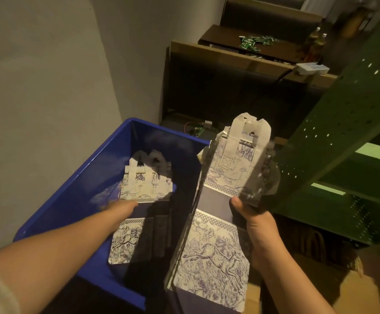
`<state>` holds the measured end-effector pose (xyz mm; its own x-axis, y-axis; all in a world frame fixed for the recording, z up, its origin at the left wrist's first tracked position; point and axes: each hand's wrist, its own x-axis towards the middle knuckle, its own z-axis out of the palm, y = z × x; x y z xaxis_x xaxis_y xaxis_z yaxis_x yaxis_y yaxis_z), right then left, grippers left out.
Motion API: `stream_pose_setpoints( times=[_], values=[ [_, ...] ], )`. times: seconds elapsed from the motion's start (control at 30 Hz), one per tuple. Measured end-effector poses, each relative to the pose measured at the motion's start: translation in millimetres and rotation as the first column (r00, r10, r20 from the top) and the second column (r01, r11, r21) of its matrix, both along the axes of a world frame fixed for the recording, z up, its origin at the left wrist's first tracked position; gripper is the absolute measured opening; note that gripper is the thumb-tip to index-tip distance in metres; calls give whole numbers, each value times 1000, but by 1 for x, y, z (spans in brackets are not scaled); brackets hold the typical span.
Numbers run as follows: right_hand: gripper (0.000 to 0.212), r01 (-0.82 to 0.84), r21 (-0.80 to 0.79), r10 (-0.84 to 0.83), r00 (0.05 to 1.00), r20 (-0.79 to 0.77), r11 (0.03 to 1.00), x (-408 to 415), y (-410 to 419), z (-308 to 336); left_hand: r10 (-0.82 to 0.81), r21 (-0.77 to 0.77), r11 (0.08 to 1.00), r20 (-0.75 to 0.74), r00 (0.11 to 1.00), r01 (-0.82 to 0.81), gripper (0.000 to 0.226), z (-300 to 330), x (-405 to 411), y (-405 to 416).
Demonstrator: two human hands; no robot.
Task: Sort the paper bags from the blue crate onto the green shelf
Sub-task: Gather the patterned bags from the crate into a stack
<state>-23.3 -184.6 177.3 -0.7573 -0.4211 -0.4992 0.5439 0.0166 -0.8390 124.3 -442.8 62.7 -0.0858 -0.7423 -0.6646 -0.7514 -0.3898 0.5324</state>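
Room: dim, with a plain grey wall [48,75] on the left and dark wooden furniture further back.
Crate: blue crate [89,184] stands low on the left, beside the wall, open at the top.
Bags in crate: printed paper bags [143,184] lie flat inside the crate, white with blue line drawings, handles pointing away from the person.
Left hand: left hand [119,209] reaches down into the crate and lies on the top bag; its fingers are blurred and partly hidden, so I cannot tell whether the grip is released or clenched.
Held stack: a stack of flat bags [216,245] is up outside the crate, to its right, handles at the far end, a leaping animal printed on the near part.
Right hand: right hand [259,227] has its grip clenched on the right edge of the stack, thumb on the top face.
Shelf: green shelf [343,137] stands on the right, metal, with rows of holes in its upright; the stack's far corner is just beside that upright.
Back tables: a brown table [229,55] carries scattered green packets [252,41]; a white power strip [312,68] lies on its near edge.
Lower right: brown cardboard [354,291] sits below the shelf, next to the right forearm.
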Motion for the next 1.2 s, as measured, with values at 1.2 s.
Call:
stream_pose_setpoints(
  times=[1.2],
  values=[
    [37,-27,39,28,999,-40,999,6,-5,2,-5,-43,999,-95,995,1,30,-69,-20,-13]
  ],
)
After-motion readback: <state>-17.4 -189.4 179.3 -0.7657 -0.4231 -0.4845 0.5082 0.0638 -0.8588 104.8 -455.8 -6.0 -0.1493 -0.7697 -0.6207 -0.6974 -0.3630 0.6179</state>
